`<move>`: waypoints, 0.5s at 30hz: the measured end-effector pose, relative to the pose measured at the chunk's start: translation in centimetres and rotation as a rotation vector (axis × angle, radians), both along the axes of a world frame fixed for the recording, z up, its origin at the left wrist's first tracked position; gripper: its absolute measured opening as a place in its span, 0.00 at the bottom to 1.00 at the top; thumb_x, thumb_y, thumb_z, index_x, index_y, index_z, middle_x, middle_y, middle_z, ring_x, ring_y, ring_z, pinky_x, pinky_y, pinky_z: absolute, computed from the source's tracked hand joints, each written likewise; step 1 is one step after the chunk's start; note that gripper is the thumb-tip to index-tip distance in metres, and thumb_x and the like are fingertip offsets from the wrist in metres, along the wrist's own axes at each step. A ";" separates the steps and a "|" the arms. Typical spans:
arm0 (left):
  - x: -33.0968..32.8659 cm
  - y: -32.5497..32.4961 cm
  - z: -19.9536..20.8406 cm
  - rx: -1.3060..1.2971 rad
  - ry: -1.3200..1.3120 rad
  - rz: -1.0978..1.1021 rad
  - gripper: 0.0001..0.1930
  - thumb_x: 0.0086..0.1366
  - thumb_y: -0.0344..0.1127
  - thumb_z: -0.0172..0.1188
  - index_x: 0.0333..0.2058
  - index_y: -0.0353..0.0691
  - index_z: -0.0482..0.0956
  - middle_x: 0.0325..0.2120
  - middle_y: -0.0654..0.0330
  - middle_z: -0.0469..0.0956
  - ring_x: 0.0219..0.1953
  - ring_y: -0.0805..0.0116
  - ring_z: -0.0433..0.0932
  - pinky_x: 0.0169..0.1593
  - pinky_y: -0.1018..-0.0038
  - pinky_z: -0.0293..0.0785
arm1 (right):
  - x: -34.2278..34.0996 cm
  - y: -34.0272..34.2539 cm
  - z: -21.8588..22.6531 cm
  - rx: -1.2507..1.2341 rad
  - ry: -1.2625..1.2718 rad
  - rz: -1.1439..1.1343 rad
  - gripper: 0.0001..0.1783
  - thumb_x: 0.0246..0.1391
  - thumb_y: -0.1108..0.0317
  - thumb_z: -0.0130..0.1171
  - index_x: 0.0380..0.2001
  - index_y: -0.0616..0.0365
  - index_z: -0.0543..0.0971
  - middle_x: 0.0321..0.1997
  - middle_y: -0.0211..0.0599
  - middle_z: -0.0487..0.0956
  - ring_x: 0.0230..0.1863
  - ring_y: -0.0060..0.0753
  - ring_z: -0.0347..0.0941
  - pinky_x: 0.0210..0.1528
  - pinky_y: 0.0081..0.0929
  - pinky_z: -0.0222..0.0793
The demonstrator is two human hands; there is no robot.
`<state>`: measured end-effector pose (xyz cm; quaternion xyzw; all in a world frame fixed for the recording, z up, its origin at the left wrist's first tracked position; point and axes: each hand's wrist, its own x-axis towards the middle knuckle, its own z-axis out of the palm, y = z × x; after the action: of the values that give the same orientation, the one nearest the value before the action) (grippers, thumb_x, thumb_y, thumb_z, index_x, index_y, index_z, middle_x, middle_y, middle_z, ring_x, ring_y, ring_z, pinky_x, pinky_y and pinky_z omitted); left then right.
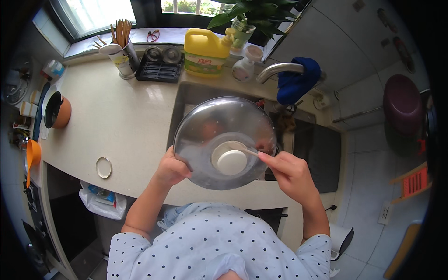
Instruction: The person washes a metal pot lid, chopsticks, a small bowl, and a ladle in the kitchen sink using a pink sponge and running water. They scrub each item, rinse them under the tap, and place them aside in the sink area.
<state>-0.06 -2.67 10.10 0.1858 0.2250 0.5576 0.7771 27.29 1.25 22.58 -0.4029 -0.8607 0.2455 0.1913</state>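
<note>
A large round metal pot lid (198,126) with a white knob (232,162) is held tilted over the front of the sink (179,100). Wet-looking spots and hazy reflections mark its surface. My left hand (173,169) is closed on the lid's lower left rim, thumb on top. In my right hand (291,175), pinched between thumb and fingers, is a thin pale stick-like tool (249,151). Its far end rests at the pale ring around the knob; I cannot make out the tip. Most of the basin is hidden behind the lid.
A curved faucet (280,70) with a blue cloth (298,79) stands behind the sink. Along the back are a yellow jug (205,53), a pump bottle (243,70), a black rack (159,70) and a chopstick holder (128,58). A small round white lid (103,167) lies on the left counter.
</note>
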 end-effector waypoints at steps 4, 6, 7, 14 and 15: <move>-0.1 0.1 0.2 0.038 -0.006 -0.022 0.34 0.25 0.15 0.50 0.42 0.28 0.71 0.32 0.52 0.75 0.31 0.64 0.74 0.30 0.75 0.70 | -0.3 0.2 0.6 -0.017 -0.007 0.042 0.24 0.39 0.84 0.54 0.42 0.50 0.78 0.19 0.35 0.69 0.19 0.30 0.65 0.23 0.22 0.62; -0.6 -0.2 0.1 0.043 0.008 -0.007 0.33 0.25 0.15 0.50 0.41 0.28 0.71 0.30 0.52 0.75 0.29 0.64 0.74 0.30 0.75 0.70 | 0.6 0.4 0.4 0.002 0.008 0.032 0.27 0.37 0.83 0.54 0.43 0.45 0.78 0.18 0.34 0.69 0.18 0.30 0.65 0.21 0.24 0.63; -0.9 -0.4 0.1 0.046 0.015 0.000 0.32 0.25 0.15 0.50 0.40 0.28 0.72 0.29 0.53 0.75 0.29 0.64 0.74 0.30 0.75 0.70 | 0.8 0.5 0.4 0.001 -0.011 0.041 0.27 0.37 0.83 0.54 0.42 0.45 0.78 0.18 0.34 0.69 0.18 0.30 0.66 0.21 0.24 0.63; -1.0 -0.2 0.3 0.074 0.013 -0.031 0.32 0.25 0.16 0.52 0.40 0.27 0.72 0.28 0.53 0.75 0.27 0.66 0.74 0.30 0.74 0.70 | 1.5 -0.1 2.2 -0.035 -0.057 0.037 0.26 0.38 0.84 0.54 0.42 0.47 0.78 0.19 0.34 0.71 0.18 0.29 0.67 0.21 0.23 0.63; -1.1 -0.2 0.3 0.079 0.016 -0.031 0.32 0.25 0.16 0.52 0.40 0.27 0.72 0.28 0.53 0.75 0.27 0.66 0.74 0.31 0.74 0.70 | 1.7 -0.1 2.1 -0.052 -0.031 0.035 0.25 0.38 0.85 0.54 0.42 0.47 0.78 0.19 0.34 0.71 0.19 0.29 0.67 0.21 0.22 0.63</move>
<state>-1.16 -2.90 10.36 0.2246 0.2062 0.5524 0.7758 29.00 1.13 24.73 -0.3965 -0.8637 0.2648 0.1633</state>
